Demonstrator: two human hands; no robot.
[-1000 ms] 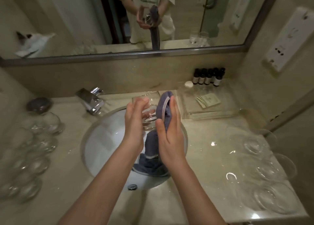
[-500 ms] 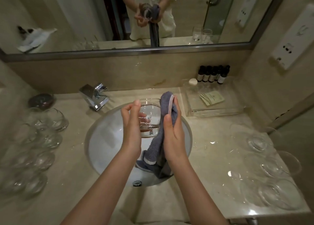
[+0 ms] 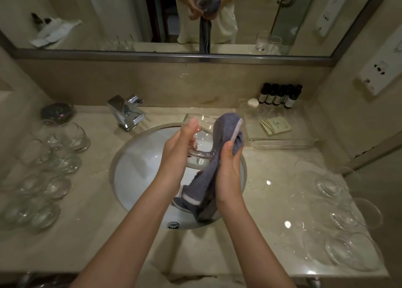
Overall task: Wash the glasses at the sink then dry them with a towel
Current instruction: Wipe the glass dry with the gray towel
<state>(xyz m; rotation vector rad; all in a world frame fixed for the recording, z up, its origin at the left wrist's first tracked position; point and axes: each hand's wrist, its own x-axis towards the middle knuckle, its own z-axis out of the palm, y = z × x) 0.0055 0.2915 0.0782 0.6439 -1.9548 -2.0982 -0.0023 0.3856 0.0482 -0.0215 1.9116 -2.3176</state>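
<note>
The left hand (image 3: 177,150) is gripping a clear glass (image 3: 201,135) over the sink (image 3: 139,168), fingers curled round it. The right hand (image 3: 228,170) is clutching a grey towel (image 3: 224,131) against the glass's right side, its tail hanging into the basin.

No wording can be read: the packet (image 3: 275,125) at two o'clock carries print, seemingly a logo, too small to make out.

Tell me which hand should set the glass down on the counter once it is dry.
Probably the left hand: it already grips the glass above the sink, while the right hand holds the grey towel.
</note>
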